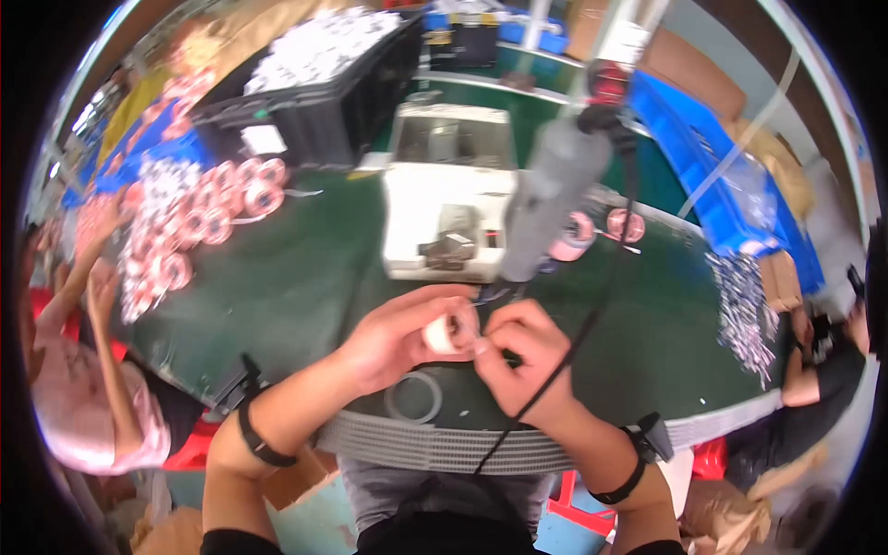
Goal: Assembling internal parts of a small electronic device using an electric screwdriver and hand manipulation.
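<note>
At the far left of the frame a co-worker (79, 388) in a pink top reaches an arm up toward a heap of pink spools (190, 227) lying on the green table (287, 287). Above that heap, in the upper left, a black crate (324, 102) is filled to the brim with small white parts (319, 46).

Low in the middle, the left hand (402, 338) is closed around a small white roll (439, 335), thumb and fingers pinching it just above the table's near edge. Just below the hand, a clear ring (414, 398) lies flat on the table. The right hand (518, 356) is curled shut, its fingertips touching the roll's end; what it pinches there is too small to tell.

Above the hands stands a white machine (449, 208), and a grey power tool (555, 194) hangs beside it, its black cable (592, 305) running down past the right hand. Two more pink spools (601, 227) sit right of the tool.

In the upper right, blue bins (731, 176) hold clear-bagged items, and a pile of small silvery parts (745, 314) spills across the table below them. Another person (823, 370) in black sits at the right edge.
</note>
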`<control>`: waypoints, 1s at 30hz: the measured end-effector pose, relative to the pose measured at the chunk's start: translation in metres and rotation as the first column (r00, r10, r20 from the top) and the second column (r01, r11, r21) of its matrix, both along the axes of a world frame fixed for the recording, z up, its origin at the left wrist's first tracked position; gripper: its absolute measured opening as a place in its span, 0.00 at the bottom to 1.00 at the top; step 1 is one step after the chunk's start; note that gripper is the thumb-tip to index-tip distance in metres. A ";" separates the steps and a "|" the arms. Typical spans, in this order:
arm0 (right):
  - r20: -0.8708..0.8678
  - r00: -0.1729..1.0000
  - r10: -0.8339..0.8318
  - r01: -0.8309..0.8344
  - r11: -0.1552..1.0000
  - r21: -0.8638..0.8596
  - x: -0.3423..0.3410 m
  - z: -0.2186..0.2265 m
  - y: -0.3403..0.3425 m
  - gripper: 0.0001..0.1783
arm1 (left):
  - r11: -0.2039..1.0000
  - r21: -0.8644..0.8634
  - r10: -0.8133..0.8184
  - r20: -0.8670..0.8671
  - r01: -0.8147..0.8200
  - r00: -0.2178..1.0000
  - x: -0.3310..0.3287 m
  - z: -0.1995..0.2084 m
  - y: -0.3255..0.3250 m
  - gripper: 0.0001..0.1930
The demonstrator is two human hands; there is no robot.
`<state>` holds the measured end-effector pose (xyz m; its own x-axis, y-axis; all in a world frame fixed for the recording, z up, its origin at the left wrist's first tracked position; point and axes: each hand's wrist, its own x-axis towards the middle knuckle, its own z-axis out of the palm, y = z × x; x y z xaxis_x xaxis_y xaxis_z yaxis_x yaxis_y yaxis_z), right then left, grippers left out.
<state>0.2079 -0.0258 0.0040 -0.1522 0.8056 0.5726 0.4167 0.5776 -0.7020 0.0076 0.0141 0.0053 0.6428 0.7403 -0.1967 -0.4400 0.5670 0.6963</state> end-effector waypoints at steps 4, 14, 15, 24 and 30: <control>-0.054 0.998 0.039 -0.038 0.999 0.011 -0.006 0.002 0.005 0.04 | 0.998 0.010 0.063 0.016 -0.064 0.998 -0.004 0.002 -0.006 0.22; 0.102 0.995 -0.006 -0.013 0.982 0.188 0.016 0.009 0.002 0.17 | 0.959 0.101 0.266 0.018 -0.266 0.964 0.012 0.002 -0.012 0.18; 0.064 0.998 -0.012 -0.004 0.969 0.248 0.013 0.010 0.002 0.17 | 0.948 0.108 0.304 -0.016 -0.301 0.953 0.012 0.004 -0.015 0.18; -0.677 0.735 0.039 -0.483 0.731 -0.482 -0.010 -0.011 0.007 0.12 | 0.957 0.197 0.197 0.095 -0.213 0.976 0.006 -0.005 -0.019 0.26; -0.459 0.889 0.002 -0.230 0.867 -0.442 -0.010 0.007 -0.002 0.11 | 0.980 0.117 0.128 0.263 -0.163 0.956 0.017 -0.006 -0.020 0.20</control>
